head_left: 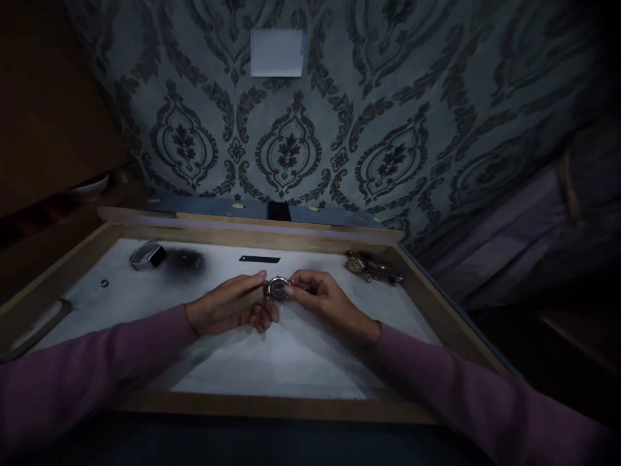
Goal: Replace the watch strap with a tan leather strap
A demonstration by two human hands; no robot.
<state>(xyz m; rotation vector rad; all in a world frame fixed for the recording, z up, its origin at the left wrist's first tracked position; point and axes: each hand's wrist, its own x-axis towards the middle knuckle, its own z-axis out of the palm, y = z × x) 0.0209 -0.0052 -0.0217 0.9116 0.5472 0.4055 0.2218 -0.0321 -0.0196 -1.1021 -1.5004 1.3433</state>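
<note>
A round wristwatch (278, 288) with a silver-coloured case and dark dial is held above the white tray floor, its face turned up. My right hand (332, 304) pinches its right edge, thumb over the rim and dial. From the other side my left hand (230, 303) grips the watch at its left edge, thumb on top and the other fingers curled below. Most of the strap is hidden by the hands. Just beyond lies a flat black strip (259, 259), touched by neither hand.
A wooden-rimmed tray (272, 406) surrounds the work. In its back left are a smartwatch (149, 256) and a dark smudge (187, 264); a small black ring (104, 283) lies nearer. Several watches (371, 266) sit back right. Patterned wallpaper rises behind, with a white card (277, 53).
</note>
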